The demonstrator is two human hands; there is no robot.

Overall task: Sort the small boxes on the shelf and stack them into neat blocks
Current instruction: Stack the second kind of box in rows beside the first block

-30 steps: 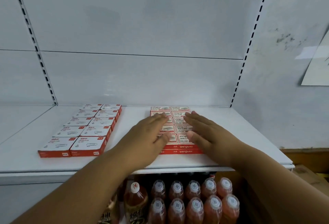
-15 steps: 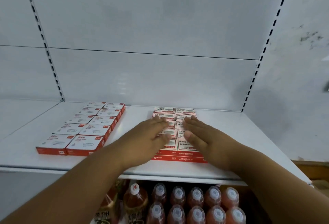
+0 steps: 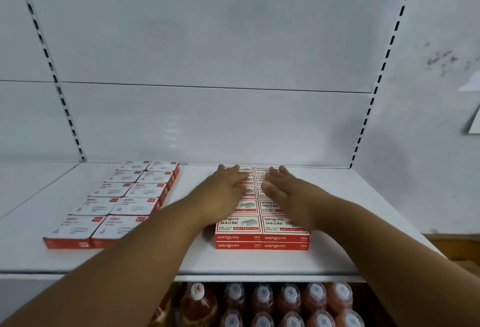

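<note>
- The white metal shelf [image 3: 259, 261] runs across the view, backed by pale panels with slotted uprights at either side.
- Below its front lip stand rows of bottles [image 3: 262, 303] holding reddish drink, with clear caps.
- On the left part of the shelf lies the paper-clip box block [image 3: 117, 203]: flat white-topped boxes with red sides, two columns wide and five rows deep, one layer high, edges flush.
- Right of it, well apart, sits the staple box block [image 3: 262, 233]: boxes with white and red printed tops and red fronts reading "wengu" and "24/6", two columns wide, stacked two layers high as the front shows, reaching back to the rear panel.
- The left hand [image 3: 223, 191] lies palm down on the left column of the staple boxes, fingers straight, close together, gripping nothing.
- The right hand [image 3: 285, 191] lies flat on the right column, fingers likewise extended and slightly spread, holding nothing.
</note>
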